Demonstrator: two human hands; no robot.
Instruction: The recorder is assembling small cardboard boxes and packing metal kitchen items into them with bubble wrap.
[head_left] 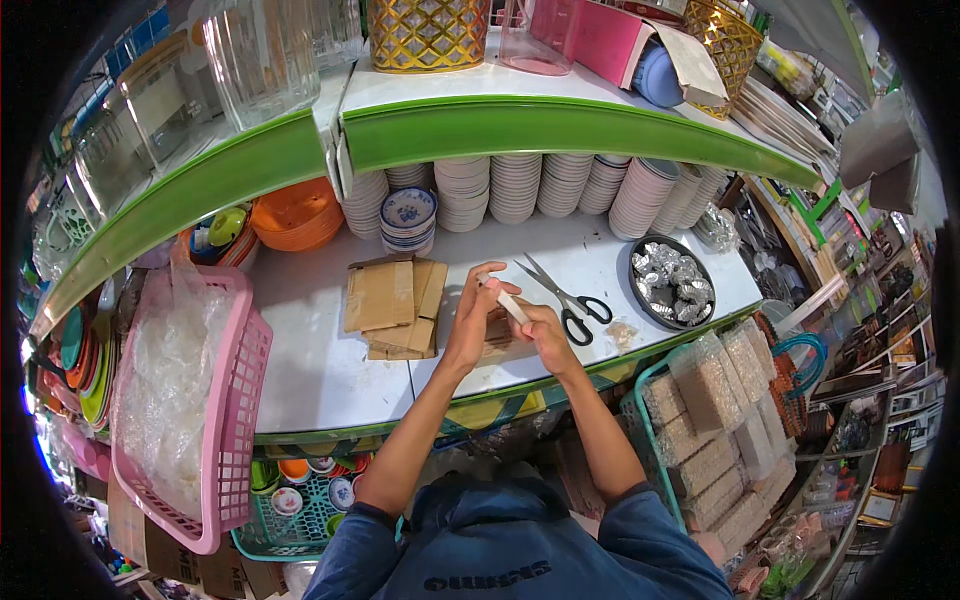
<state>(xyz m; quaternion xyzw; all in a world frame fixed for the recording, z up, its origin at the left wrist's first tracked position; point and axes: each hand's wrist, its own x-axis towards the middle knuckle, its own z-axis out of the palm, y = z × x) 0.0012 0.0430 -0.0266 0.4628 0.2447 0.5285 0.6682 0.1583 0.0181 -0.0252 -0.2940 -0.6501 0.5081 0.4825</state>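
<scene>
Your left hand (470, 315) and right hand (545, 335) pinch one small white strip (508, 303) left of the scissors (570, 300); loose grip likely drops it.

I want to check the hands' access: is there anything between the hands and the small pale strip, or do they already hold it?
Nothing visible stands between them. The left hand and right hand both touch the pale strip, held above the white shelf. The scissors lie apart, to the right.

White shelf (320, 350) – cardboard pieces (392, 308), scissors (570, 300), black tray (672, 282).
</scene>
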